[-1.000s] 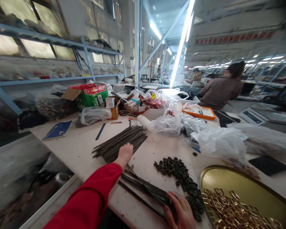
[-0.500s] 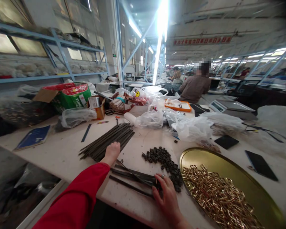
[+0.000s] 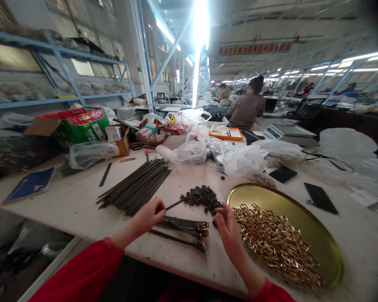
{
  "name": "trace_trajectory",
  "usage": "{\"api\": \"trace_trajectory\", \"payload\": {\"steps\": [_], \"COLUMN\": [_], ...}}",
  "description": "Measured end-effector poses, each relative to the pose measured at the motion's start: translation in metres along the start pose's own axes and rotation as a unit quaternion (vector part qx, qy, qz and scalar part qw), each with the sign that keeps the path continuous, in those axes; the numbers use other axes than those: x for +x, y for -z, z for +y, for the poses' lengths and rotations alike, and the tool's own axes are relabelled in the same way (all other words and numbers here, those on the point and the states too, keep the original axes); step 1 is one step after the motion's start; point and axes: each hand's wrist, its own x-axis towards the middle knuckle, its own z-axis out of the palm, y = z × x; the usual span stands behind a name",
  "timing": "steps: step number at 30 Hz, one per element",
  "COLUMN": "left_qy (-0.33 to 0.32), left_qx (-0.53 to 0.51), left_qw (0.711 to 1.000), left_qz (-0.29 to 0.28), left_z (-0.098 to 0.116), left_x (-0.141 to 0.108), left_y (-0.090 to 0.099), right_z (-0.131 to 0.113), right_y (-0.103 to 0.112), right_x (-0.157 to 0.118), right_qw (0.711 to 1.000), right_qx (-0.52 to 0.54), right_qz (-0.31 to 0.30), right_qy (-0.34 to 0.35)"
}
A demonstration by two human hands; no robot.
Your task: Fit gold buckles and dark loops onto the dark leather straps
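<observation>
My left hand [image 3: 153,214] is closed around a thin dark strap [image 3: 175,204], whose end sticks out to the right. My right hand [image 3: 228,228] is at the right edge of a heap of small black loops [image 3: 201,196]; its thumb and fingertips are drawn together, and what they hold is too small to make out. Below and between the hands lie several dark straps fitted with gold buckles [image 3: 203,226]. Behind my left hand is a pile of plain dark straps [image 3: 134,184]. Loose gold buckles [image 3: 277,243] fill part of a round gold tray [image 3: 329,256] on the right.
Clear plastic bags [image 3: 242,159] line the back of the table. A blue booklet [image 3: 30,184], a green and red bag [image 3: 85,126] and a small box [image 3: 121,140] stand left. A black phone [image 3: 320,198] and a scale [image 3: 291,136] lie right. A person [image 3: 247,107] sits beyond.
My left hand has left the strap pile and come right and down, with a strap in it. My right hand has lifted off the buckled straps towards the loops. The view has shifted slightly.
</observation>
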Motion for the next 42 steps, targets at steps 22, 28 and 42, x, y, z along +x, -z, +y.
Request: {"api": "trace_trajectory", "payload": {"steps": [22, 28, 42], "left_qy": [0.219, 0.210, 0.131], "left_qx": [-0.564, -0.580, -0.403], "left_qw": [0.771, 0.758, 0.889], "left_qz": [-0.199, -0.214, -0.172], "left_z": [0.052, 0.050, 0.068], "left_x": [-0.029, -0.030, -0.045], "left_y": [-0.044, -0.047, -0.049], "right_z": [0.018, 0.006, -0.030], "right_y": [-0.027, -0.012, -0.019], "right_x": [0.060, 0.062, 0.009], "right_qw": [0.876, 0.915, 0.870], "right_qx": [-0.420, -0.325, 0.345], "right_qz": [-0.219, -0.230, -0.086], "right_qy": [0.085, 0.070, -0.341]}}
